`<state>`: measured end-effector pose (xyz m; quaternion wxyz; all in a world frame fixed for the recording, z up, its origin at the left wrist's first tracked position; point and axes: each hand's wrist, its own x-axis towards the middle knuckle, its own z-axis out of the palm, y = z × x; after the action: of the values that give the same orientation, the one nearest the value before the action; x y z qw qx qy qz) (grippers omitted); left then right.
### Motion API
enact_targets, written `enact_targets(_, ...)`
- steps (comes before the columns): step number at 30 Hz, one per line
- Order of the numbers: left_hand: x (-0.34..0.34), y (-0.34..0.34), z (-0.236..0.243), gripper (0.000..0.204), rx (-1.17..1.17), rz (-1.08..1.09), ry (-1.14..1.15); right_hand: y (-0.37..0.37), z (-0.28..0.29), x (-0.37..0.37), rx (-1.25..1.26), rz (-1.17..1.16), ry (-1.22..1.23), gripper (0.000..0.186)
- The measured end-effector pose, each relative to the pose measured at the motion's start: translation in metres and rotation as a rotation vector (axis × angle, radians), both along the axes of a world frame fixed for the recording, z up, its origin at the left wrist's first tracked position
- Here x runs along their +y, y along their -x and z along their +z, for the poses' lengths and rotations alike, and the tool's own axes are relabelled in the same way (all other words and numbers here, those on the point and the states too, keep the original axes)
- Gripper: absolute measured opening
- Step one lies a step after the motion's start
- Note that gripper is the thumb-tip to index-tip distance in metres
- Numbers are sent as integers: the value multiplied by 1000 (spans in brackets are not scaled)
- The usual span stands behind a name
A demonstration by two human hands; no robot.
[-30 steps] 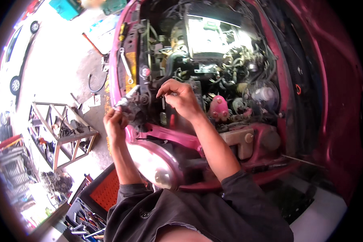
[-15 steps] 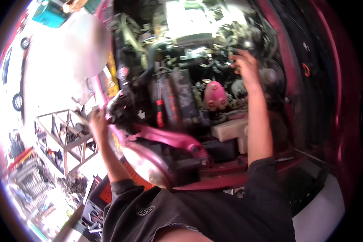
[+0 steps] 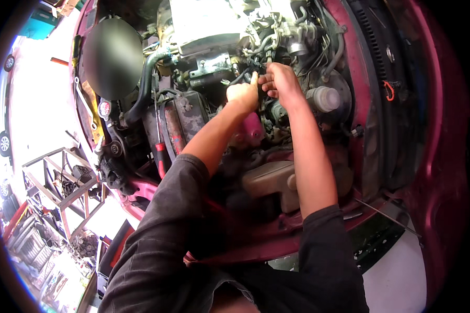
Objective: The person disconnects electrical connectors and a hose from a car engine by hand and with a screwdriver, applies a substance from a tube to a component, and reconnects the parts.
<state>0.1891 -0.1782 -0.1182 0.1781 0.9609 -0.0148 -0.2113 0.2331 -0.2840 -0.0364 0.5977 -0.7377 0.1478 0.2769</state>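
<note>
My left hand (image 3: 241, 95) reaches into the middle of the engine bay, index finger extended among black hoses (image 3: 239, 78) and connectors, the other fingers folded. Close on its right, my right hand (image 3: 281, 84) bends its fingers around the same spot; what either hand grips, if anything, is hidden. A pink bracket (image 3: 253, 128) lies below my left hand, and a round translucent reservoir (image 3: 325, 98) is right of my right hand. A screwdriver with a red handle (image 3: 160, 159) lies by the battery (image 3: 190, 113).
A wrench (image 3: 85, 101) rests on the left fender edge. A beige tank (image 3: 269, 177) sits in the near part of the bay. A metal rod (image 3: 389, 216) crosses the right front. Outside at left stand a metal frame stand (image 3: 62, 185) and a white car (image 3: 0, 120).
My left hand has left the metal part on the left side and moved up and right into the bay. My right hand has come deeper into the engine, beside it. The view has shifted.
</note>
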Motion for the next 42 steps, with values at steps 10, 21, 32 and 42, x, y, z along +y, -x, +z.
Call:
enact_targets(10, -6, 29, -38, 70, -313, 109, -117, -25, -57, 6, 225, -114, -80, 50)
enact_targets(21, -7, 32, -38, 73, -129, 255, -31, -36, -75, 16, 338, -28, -106, 54)
enact_targets(32, -2, 28, -38, 41, 14, 250, 84, -36, -104, 30, 448, -9, -238, 56)
enact_targets(42, -6, 31, -52, 18, -55, 322, 159, -43, -115, 29, 522, -5, -251, 43)
